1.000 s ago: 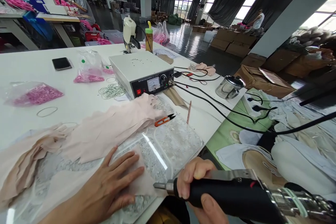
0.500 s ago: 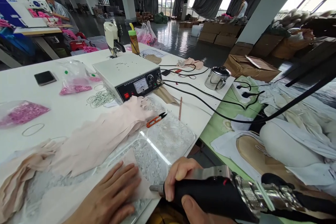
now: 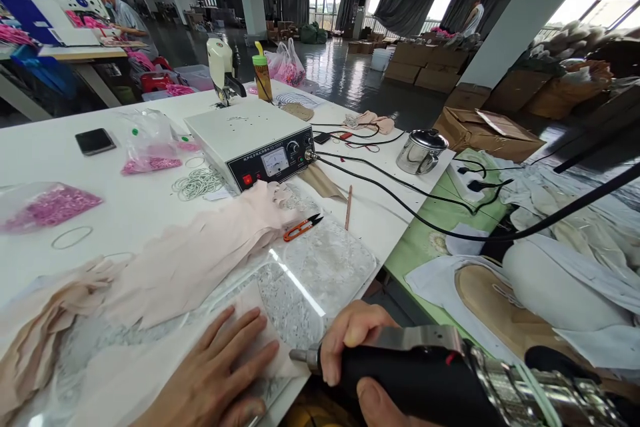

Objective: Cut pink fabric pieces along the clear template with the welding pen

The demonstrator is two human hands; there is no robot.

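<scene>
My left hand [image 3: 213, 377] lies flat, fingers spread, on a piece of pale pink fabric [image 3: 265, 353] on a scratched clear plate [image 3: 320, 273] at the table's near edge. My right hand [image 3: 357, 363] is wrapped round the black handle of a handheld cutting tool [image 3: 430, 380]. Its metal tip [image 3: 299, 355] points left and touches the fabric's edge just beyond my left fingertips. A black cable [image 3: 450, 230] runs from the tool toward the white control box [image 3: 253, 140].
A pile of pink fabric pieces [image 3: 165, 267] lies left of the plate. Orange thread snips [image 3: 301, 227], a pencil [image 3: 348, 207], a bag of pink rings [image 3: 45, 203], white rings [image 3: 197, 182], a phone [image 3: 95, 141] and a steel pot [image 3: 421, 151] sit on the table. A person works at a distant sewing machine [image 3: 60, 13].
The view has swung a little left and back. Both hands stay in place on the fabric and tool, with the tip still at the fabric's edge.
</scene>
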